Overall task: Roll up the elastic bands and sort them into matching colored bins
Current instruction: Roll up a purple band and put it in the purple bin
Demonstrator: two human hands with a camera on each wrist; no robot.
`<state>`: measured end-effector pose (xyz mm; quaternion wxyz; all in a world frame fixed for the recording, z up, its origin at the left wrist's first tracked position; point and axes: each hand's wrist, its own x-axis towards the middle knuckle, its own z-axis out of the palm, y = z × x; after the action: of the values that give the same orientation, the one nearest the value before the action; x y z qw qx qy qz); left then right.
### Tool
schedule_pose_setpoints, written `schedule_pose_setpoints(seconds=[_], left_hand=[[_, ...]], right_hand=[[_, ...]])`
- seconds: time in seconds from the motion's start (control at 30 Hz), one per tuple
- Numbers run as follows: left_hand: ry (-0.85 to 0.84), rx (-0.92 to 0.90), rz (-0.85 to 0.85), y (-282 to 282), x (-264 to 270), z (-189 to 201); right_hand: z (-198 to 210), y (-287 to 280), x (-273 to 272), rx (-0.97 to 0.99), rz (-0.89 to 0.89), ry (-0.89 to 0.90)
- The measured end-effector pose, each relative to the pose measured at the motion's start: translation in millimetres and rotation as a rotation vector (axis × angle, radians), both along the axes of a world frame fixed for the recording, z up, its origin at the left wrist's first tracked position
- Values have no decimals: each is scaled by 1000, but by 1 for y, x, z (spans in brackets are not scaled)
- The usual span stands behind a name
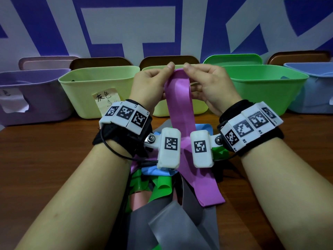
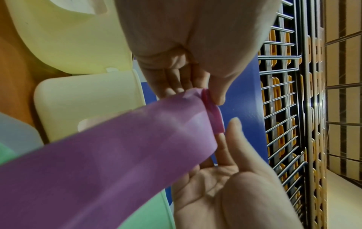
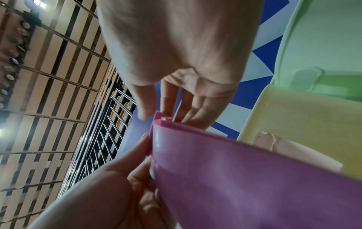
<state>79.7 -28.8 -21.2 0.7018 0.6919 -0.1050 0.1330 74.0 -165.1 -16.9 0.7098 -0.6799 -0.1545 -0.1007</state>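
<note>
A smooth, flat purple elastic band (image 1: 180,123) is held up by its top edge, pinched between thumb and fingers of the left hand (image 1: 149,83) and the right hand (image 1: 210,83); a small fold (perhaps the first turn) is seen there. Its tail trails onto a heap of bands (image 1: 162,204) on the wooden table (image 1: 45,150). Plastic bins stand behind, the purple bin (image 1: 36,98) far left.
</note>
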Motion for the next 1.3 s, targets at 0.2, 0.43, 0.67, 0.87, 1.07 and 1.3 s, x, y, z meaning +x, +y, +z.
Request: schedule_pose_setpoints(seconds=[0.2, 0.43, 0.67, 0.87, 1.07, 1.3], left_hand=[[-29, 48, -39, -4, -6, 2], [-59, -2, -85, -4, -10, 5], [48, -17, -154, -4, -33, 32], [-17, 18, -192, -3, -84, 90], [-148, 34, -69, -5, -151, 136], [-142, 8, -48, 0, -211, 167]], right_hand=[[0, -2, 5, 25, -80, 12], [6, -3, 3, -35, -129, -70], [31, -4, -20, -126, -190, -136], [84, -9, -72, -109, -193, -237], [125, -6, -134, -99, -98, -311], [156, 1, -196, -3, 2, -262]])
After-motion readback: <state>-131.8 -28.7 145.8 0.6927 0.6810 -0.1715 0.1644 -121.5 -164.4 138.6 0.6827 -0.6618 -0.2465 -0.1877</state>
